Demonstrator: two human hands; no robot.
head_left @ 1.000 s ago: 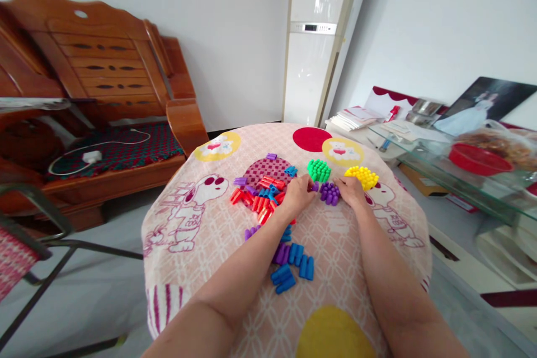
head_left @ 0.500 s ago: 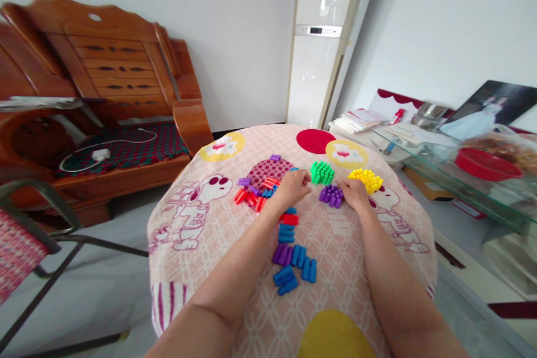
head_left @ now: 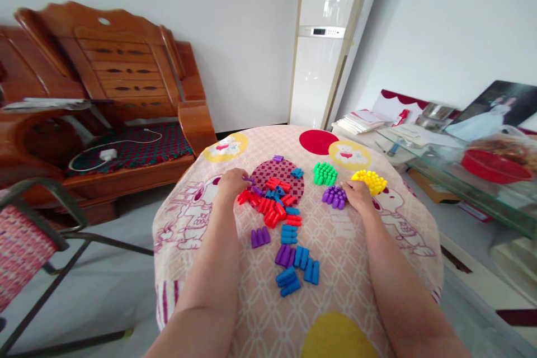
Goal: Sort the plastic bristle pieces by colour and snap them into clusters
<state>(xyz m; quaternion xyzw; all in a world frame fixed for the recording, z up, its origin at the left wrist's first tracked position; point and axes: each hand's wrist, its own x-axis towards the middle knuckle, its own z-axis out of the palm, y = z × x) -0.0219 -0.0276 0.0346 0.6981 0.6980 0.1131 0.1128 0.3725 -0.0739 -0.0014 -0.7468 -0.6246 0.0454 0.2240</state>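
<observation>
My left hand (head_left: pixel 233 183) is at the left of the loose pile, its fingers closed on a small purple building block (head_left: pixel 248 180). My right hand (head_left: pixel 357 193) rests at the right, fingertips curled against a standing cluster of purple blocks (head_left: pixel 334 197). Just behind that cluster stands a green cluster (head_left: pixel 324 174), and a yellow cluster (head_left: pixel 370 181) lies beyond my right hand, partly hidden by it. Bullet-shaped red blocks (head_left: pixel 274 214) and blue blocks (head_left: pixel 289 234) lie scattered in short joined rows between my arms, with purple rows (head_left: pixel 260 236) among them.
A patterned cloth covers the round table (head_left: pixel 327 268). To the left are a wooden sofa (head_left: pixel 113 67) and a metal-framed chair (head_left: pixel 37 235). A glass shelf (head_left: pixel 457 179) with a red basin (head_left: pixel 495 166) stands at the right. A white cabinet air conditioner (head_left: pixel 319 72) is behind.
My left hand has moved left from beside the green cluster to the purple block at the pile's left edge. A purple row formerly behind my forearm now shows. My right hand stays by the purple cluster.
</observation>
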